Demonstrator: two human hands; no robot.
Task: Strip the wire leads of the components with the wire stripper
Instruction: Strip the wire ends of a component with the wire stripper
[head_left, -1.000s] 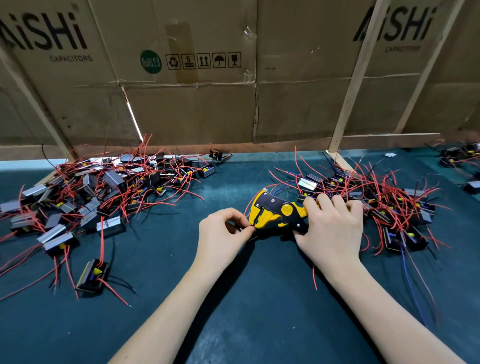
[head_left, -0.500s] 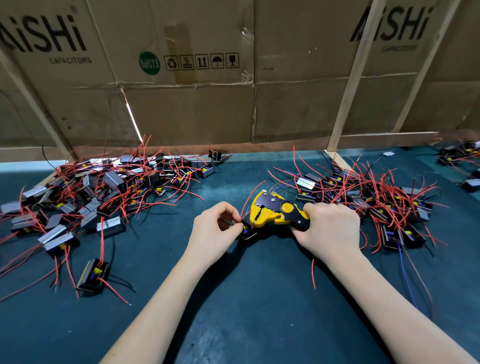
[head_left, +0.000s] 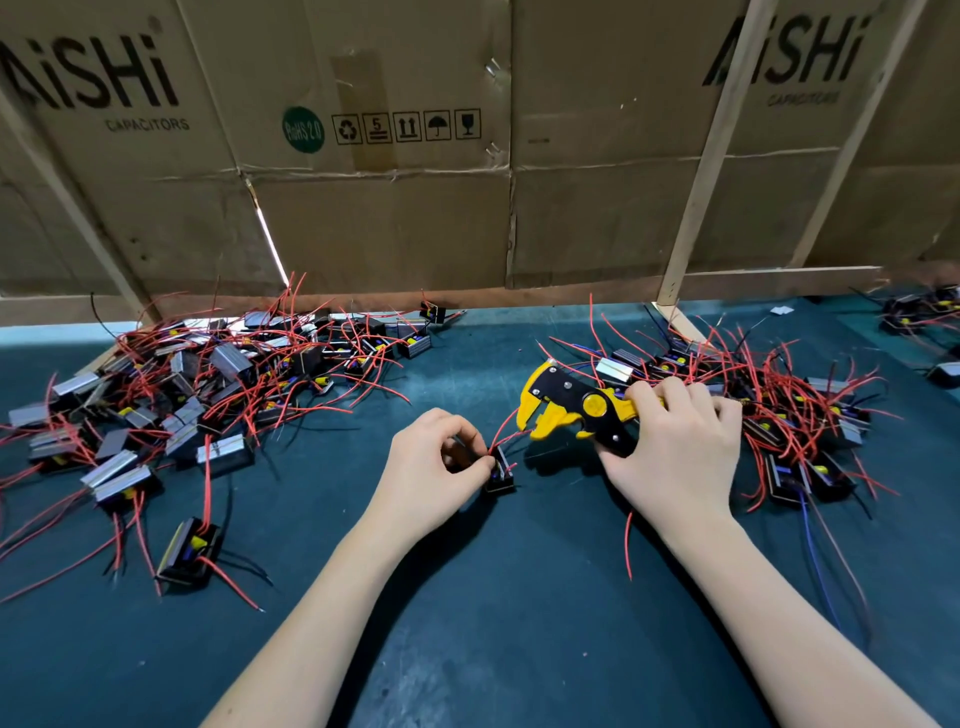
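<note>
My right hand (head_left: 675, 447) grips the handles of a yellow and black wire stripper (head_left: 566, 408), whose jaws point left. A thin red lead (head_left: 503, 427) runs from those jaws down to a small black component (head_left: 501, 474) on the green mat. My left hand (head_left: 434, 462) pinches that component against the mat with thumb and fingers. A heap of like components with red wires (head_left: 197, 395) lies at the left, another heap (head_left: 779, 410) behind my right hand.
Cardboard sheets on a wooden frame (head_left: 696, 182) wall off the back of the green mat (head_left: 467, 597). A lone component (head_left: 189, 553) lies at front left. A loose red wire (head_left: 628, 545) sits by my right wrist. More components (head_left: 919, 312) lie far right.
My right hand has lifted the stripper up and to the right, away from the component. The left hand now holds the component down on the mat, with the red lead stretched between them.
</note>
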